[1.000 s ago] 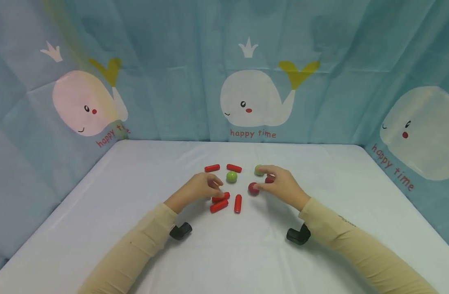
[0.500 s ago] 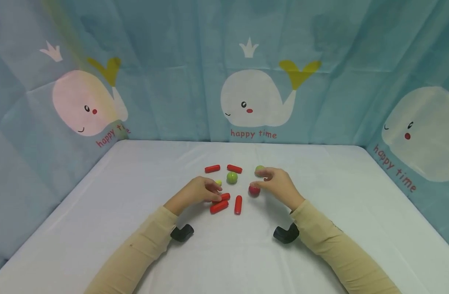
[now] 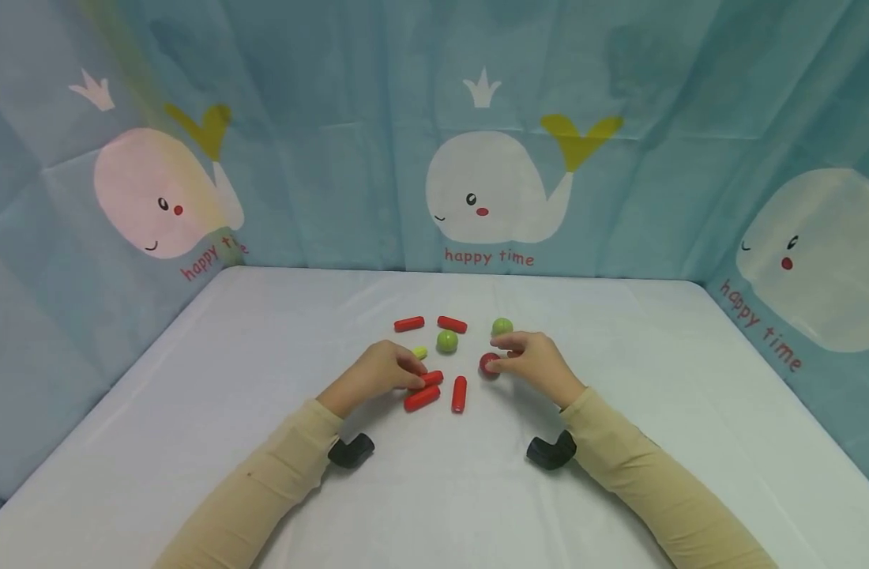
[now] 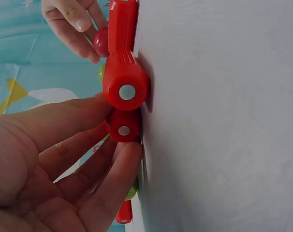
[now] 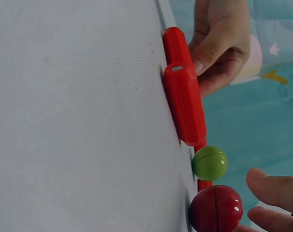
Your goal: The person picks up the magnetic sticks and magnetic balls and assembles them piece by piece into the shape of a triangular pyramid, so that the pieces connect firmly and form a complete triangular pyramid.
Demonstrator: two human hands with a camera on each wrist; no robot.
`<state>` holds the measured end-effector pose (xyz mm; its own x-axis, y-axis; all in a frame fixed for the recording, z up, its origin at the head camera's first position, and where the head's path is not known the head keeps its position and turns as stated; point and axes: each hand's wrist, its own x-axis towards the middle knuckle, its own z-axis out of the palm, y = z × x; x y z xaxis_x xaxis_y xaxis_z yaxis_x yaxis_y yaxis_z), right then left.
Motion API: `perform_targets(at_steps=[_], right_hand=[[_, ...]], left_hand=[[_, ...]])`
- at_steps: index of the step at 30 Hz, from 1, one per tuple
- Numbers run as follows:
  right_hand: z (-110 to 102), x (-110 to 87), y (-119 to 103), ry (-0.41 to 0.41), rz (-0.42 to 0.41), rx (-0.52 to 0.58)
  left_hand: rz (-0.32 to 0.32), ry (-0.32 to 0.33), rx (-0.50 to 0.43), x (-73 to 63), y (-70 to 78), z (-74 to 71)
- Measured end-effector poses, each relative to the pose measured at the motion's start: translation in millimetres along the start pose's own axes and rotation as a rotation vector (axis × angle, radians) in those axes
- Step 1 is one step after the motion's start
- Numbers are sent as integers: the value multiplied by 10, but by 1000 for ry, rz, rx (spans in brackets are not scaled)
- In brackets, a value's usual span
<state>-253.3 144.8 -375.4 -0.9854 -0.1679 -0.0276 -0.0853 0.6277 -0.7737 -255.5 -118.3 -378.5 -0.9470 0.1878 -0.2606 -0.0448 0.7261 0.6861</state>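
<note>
My left hand [image 3: 383, 368] pinches a red faceted stick [image 3: 432, 378] between thumb and fingers; its end, with a silvery disc, shows in the left wrist view. Just in front lies a second red stick [image 3: 422, 398], and a third red stick [image 3: 459, 394] lies to the right. My right hand [image 3: 541, 363] hovers around a dark red ball [image 3: 487, 363], thumb and fingers spread. In the right wrist view, a gap shows between the thumb [image 5: 262, 181] and that red ball [image 5: 217, 209]. Part of the ball's right side is hidden in the head view.
Behind the hands lie two red sticks [image 3: 409, 324] and two green balls [image 3: 446, 341]. A yellow-green piece [image 3: 420, 352] is partly hidden by the left hand. Black bent pieces [image 3: 351, 451] sit at both wrists. A whale-print curtain [image 3: 321, 197] surrounds the white table [image 3: 434, 506].
My left hand has settled lower onto the red stick, uncovering the yellow-green piece. My right hand and forearm have shifted slightly left and nearer, uncovering more of the rear green ball.
</note>
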Motion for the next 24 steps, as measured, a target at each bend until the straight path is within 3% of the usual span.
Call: perform_targets(at_steps=[10,24], right_hand=[[27,-17,-3,-38,-66,-13],[-18,-33,1,-71,-53,-104]], left_hand=[[5,11,0,-11,7,6],[-4,15,45,-40,37,16]])
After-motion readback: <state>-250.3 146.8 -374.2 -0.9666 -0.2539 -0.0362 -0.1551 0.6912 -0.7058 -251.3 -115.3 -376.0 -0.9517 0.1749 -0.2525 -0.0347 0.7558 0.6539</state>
